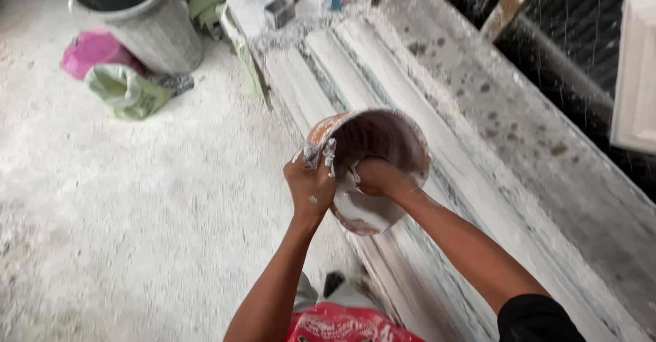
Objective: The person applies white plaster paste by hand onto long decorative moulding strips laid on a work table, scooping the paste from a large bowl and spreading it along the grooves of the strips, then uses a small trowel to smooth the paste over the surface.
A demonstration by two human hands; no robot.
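Observation:
My left hand (311, 181) grips the near rim of a round bowl (403, 140) smeared with white plaster, its fingers coated in the same white paste. The bowl is tilted toward me over a long white moulding form (321, 75). My right hand (379, 176) reaches inside the bowl, its fingers pressed into the white paste at the bottom. Both forearms stretch up from the lower edge of the view.
A grey plaster-splashed bucket (137, 14) stands at the far left on the dusty floor, with a pink bag (89, 49) and a green sack (126, 92) beside it. A small box and clutter (301, 0) sit at the form's far end. A white moulded panel (635, 75) hangs at right.

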